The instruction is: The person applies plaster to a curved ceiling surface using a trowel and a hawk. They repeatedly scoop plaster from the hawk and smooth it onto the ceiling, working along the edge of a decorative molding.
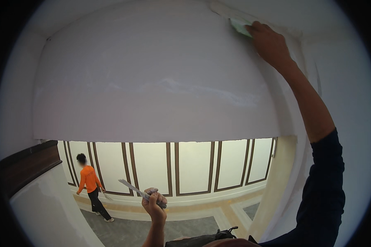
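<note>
My right hand [270, 45] is raised at the upper right, gripping a pale green flat tool [240, 27], perhaps a scraper or pad, against the upper right edge of the grey plastered panel [160, 61], where it meets a rougher light strip. Lower in view, my left hand [154, 206] is closed round a putty-stained metal scraper [130, 185], its blade pointing up and to the left, away from the panel's surface.
Below the panel an opening shows a white wall [193, 166] with brown-framed mouldings. A person in an orange top [88, 179] walks there at left. A dark wooden ledge [29, 158] juts out at left; a pale side wall [350, 103] bounds the right. A black bag [193, 241] is at the bottom.
</note>
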